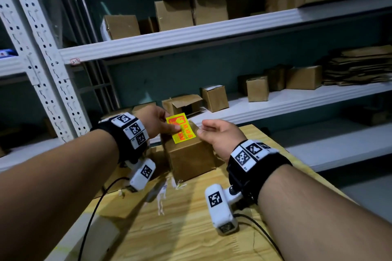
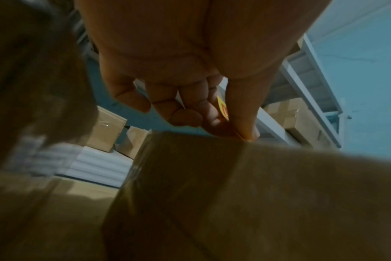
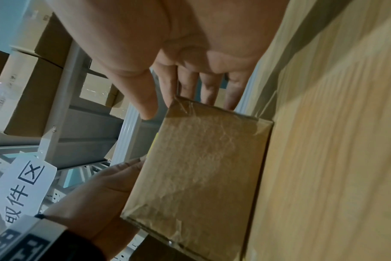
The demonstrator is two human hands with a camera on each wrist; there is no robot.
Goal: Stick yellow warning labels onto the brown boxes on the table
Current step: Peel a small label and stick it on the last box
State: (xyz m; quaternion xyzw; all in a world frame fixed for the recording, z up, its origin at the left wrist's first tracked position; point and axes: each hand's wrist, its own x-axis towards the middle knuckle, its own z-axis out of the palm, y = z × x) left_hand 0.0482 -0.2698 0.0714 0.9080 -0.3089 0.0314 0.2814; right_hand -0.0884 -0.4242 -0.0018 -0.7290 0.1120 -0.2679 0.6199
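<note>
A small brown box (image 1: pixel 188 159) wrapped in clear tape stands on the wooden table (image 1: pixel 191 229). My left hand (image 1: pixel 171 127) pinches a yellow warning label (image 1: pixel 181 128) with red print by its left side and holds it over the box's top. In the left wrist view a sliver of the label (image 2: pixel 222 107) shows between thumb and fingers above the box (image 2: pixel 212 194). My right hand (image 1: pixel 203 129) hovers at the label's right edge with relaxed fingers, holding nothing. The right wrist view shows those fingers (image 3: pixel 212 88) reaching past the far edge of the box (image 3: pixel 201 167).
White scraps of peeled backing (image 1: pixel 161 197) lie on the table in front of the box. Black cables (image 1: pixel 265 235) run from the wrist cameras. White metal shelving (image 1: pixel 275 101) behind the table carries several brown boxes and flattened cardboard (image 1: pixel 360 65).
</note>
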